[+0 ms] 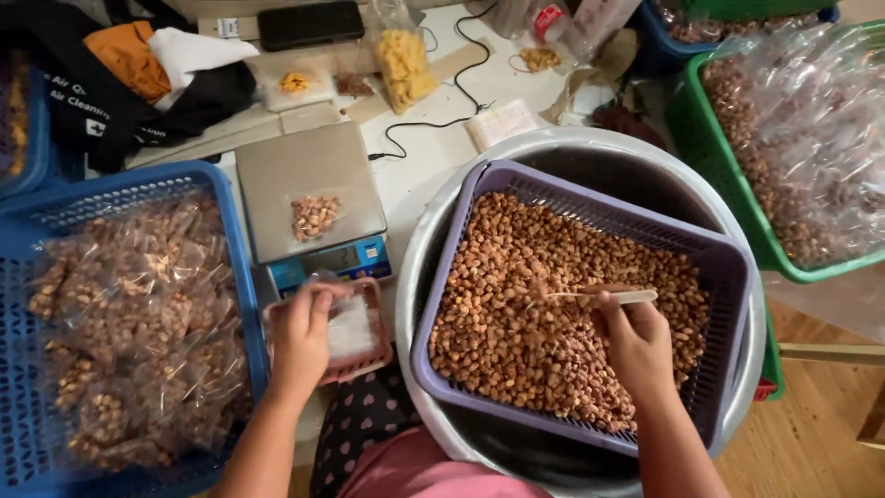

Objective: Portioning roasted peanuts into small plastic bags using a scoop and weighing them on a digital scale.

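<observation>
Over the purple basket [728, 267], right hand [636, 346], grip clamped on a wooden spoon [604, 296].

A small clear bag of nuts [314, 217] lies on the grey scale [309, 189], and the scale's screen [332, 261], a grey rectangle in a blue front, is just below it. Many filled clear bags [138, 323] fill the blue basket [235, 240] at the left. More clear bags [802, 138] lie in the green basket [687, 120] at the right. A clear bag of yellow snacks [404, 65] stands near the counter's far edge.
</observation>
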